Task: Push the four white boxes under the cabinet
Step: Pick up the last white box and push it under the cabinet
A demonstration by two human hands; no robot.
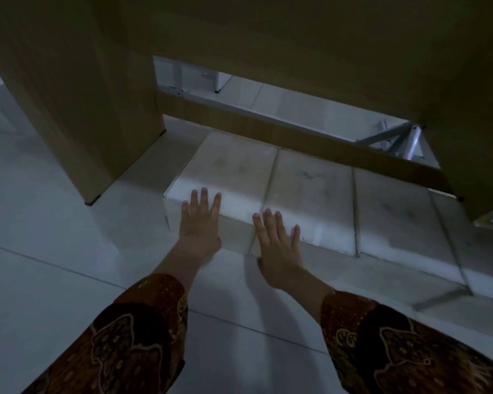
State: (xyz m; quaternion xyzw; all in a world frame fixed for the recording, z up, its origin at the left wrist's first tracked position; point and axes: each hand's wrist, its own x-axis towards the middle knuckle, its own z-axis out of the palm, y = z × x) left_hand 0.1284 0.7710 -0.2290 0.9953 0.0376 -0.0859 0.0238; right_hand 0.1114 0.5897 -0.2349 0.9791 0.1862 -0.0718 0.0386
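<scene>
Dim light, pale tiled floor [54, 211], and a wooden cabinet [296, 38] looming over the top of the view. Its left side panel [77, 109] stands on the tiles, and a low wooden rail [268, 129] crosses the gap beneath. Four white boxes sit in a row on the floor, side by side, their far ends up against that rail. On the left, the first box [228, 166], and there's the left hand [201, 220] flat against its near face, fingers spread and straight, tips curling over the top edge, gripping nothing. Just beside it, the right hand [279, 245] presses the second box [310, 189] the same way, palm flat, fingers splayed, nothing clutched. Patterned brown sleeves [137, 336] cover both forearms. Further right, the third box [393, 203] lies untouched, and the fourth box [461, 237] runs partly beneath the cabinet's right side. White metal legs [404, 140] show behind the rail.
</scene>
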